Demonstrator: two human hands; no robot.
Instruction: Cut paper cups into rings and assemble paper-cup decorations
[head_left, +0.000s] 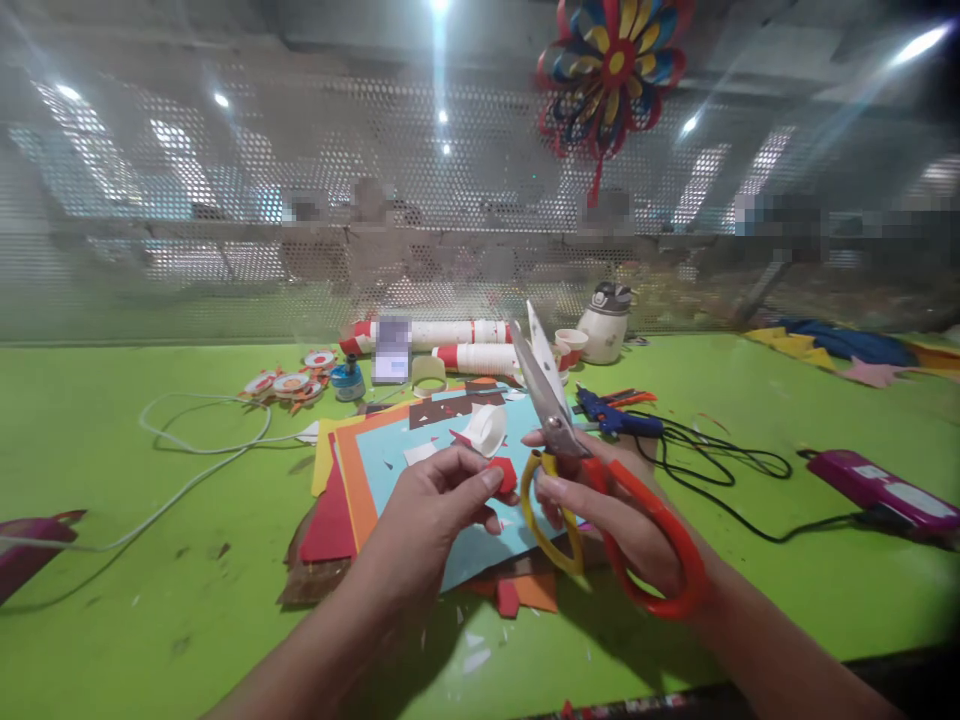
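Between the thumb and fingers of my left hand (pixel 454 495) is a small piece of red paper (pixel 504 475). My right hand (pixel 600 510) has its fingers through the handles of a pair of scissors (pixel 553 415), one handle yellow and the other red. The blades point up and away, slightly parted, with nothing between them. Below both hands lies a stack of coloured paper, a light blue sheet (pixel 390 475) on top. A cut white paper cup piece (pixel 489 430) rests on the sheet just beyond my left hand.
Stacked paper cups (pixel 480 360), a phone (pixel 391 350), a tape roll (pixel 429 377), a blue jar (pixel 347 380) and a white jug (pixel 604 325) stand at the back. A blue glue gun (pixel 619 415) with a black cord lies right, near a purple power strip (pixel 885 490). Paper scraps (pixel 474 655) litter the front.
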